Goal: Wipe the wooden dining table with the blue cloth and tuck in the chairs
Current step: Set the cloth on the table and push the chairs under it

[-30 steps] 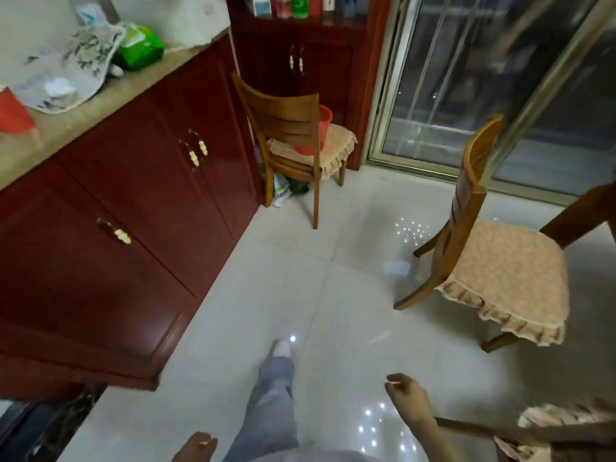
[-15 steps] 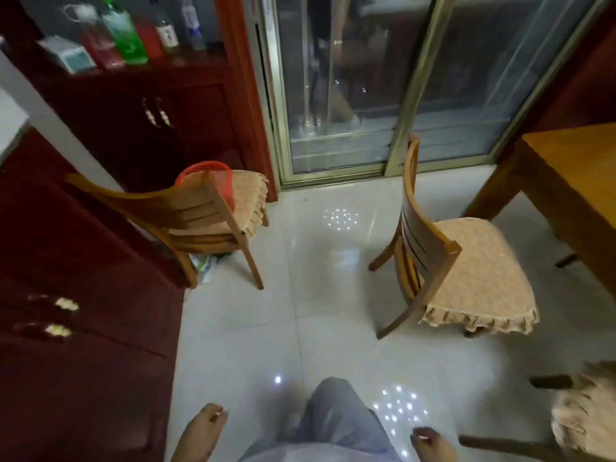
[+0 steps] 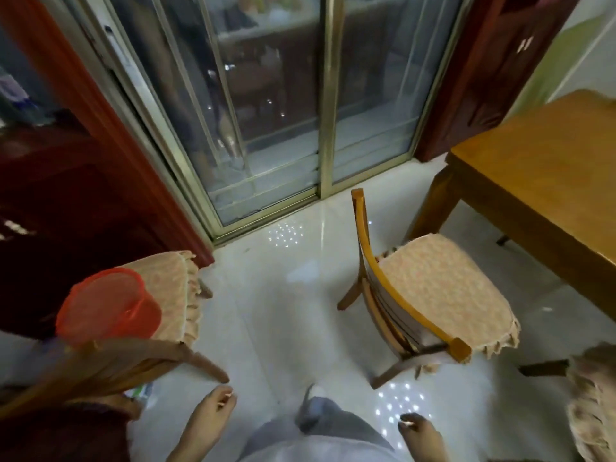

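The wooden dining table point(image 3: 546, 181) fills the right side, its top bare where visible. A wooden chair point(image 3: 426, 295) with a peach cushion stands pulled out from it, seat toward the table, back toward me. A second chair point(image 3: 156, 308) stands at the left with a red plastic basket point(image 3: 106, 305) on its seat. Part of a third cushioned chair point(image 3: 590, 395) shows at the lower right edge. My left hand point(image 3: 206, 421) hangs low with loosely curled fingers and holds nothing. My right hand point(image 3: 420, 435) hangs low and empty too. No blue cloth is in view.
Sliding glass doors point(image 3: 266, 111) with a metal frame run across the back. A dark red cabinet point(image 3: 66, 195) stands at the left. The glossy white tile floor point(image 3: 273, 311) lies between the two chairs. My grey trouser leg point(image 3: 320, 425) steps forward at the bottom.
The view has swung right from the red cabinets toward the glass doors and table. I have walked closer to both chairs. My hands have stayed low and empty.
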